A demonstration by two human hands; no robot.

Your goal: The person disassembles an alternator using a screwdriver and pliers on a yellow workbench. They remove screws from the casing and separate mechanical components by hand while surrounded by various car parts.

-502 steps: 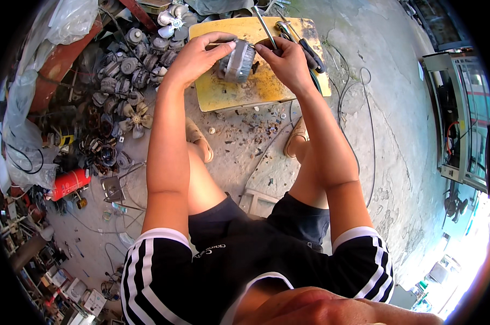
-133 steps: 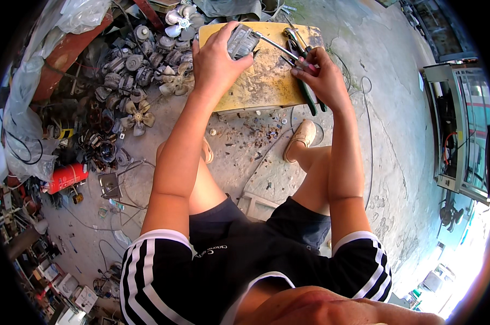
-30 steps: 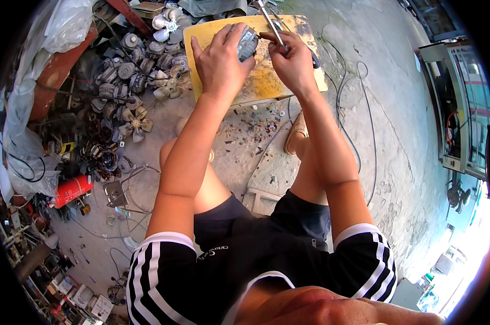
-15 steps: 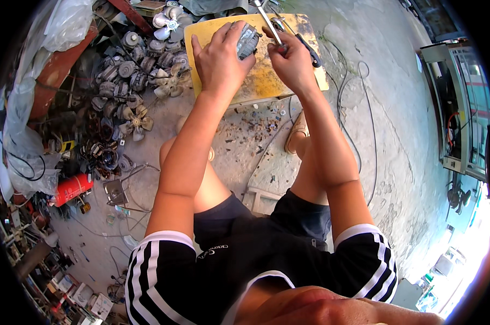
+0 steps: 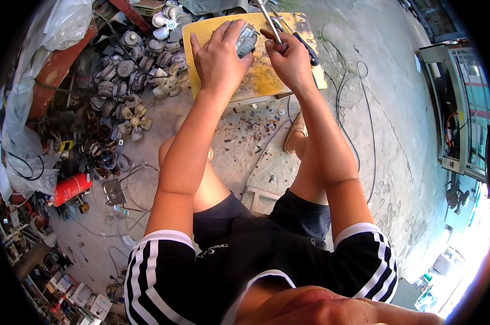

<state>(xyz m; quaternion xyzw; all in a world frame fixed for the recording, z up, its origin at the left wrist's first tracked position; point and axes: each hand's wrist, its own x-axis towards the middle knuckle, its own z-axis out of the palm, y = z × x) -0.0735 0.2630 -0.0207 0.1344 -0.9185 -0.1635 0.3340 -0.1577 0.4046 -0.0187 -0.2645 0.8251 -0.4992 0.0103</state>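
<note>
Screwdriver-like tool (image 5: 270, 23) now points far, its shaft apart from the grey metal part (image 5: 247, 41); a few seconds earlier its tip met that part. Right hand (image 5: 292, 64) grips the handle, fingertips near the part's right side. Left hand (image 5: 220, 62) curls round the part, far-middle of the yellow worktop (image 5: 268, 84). Judgement: tool work paused, fingers handling instead.

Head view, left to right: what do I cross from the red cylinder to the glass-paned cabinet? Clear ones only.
Red cylinder → tan fan blades → grey metal part → metal-shafted tool → black tool handle → glass-paned cabinet.
</note>
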